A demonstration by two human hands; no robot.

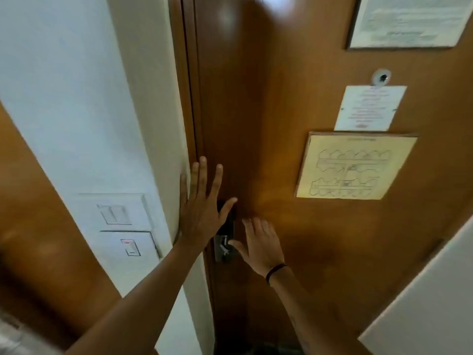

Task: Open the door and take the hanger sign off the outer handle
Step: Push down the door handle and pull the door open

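Observation:
A brown wooden door [268,124] fills the middle of the head view and stands shut against its frame. Its dark lock plate with a metal latch [225,245] sits at the door's left edge, low in the picture. My left hand [202,208] is spread flat with fingers apart, over the door edge and frame just above the lock. My right hand [258,242] hovers open beside the lock, its thumb next to the metal latch. A dark band circles my right wrist. The door handle is hidden behind my hands. No hanger sign is visible.
A white wall strip with two switch plates [122,213] stands left of the frame. On the door hang a peephole [381,77], a white notice [368,108], a yellowish floor-plan plaque [355,166] and a framed paper [409,19]. A pale wall [435,303] closes in at lower right.

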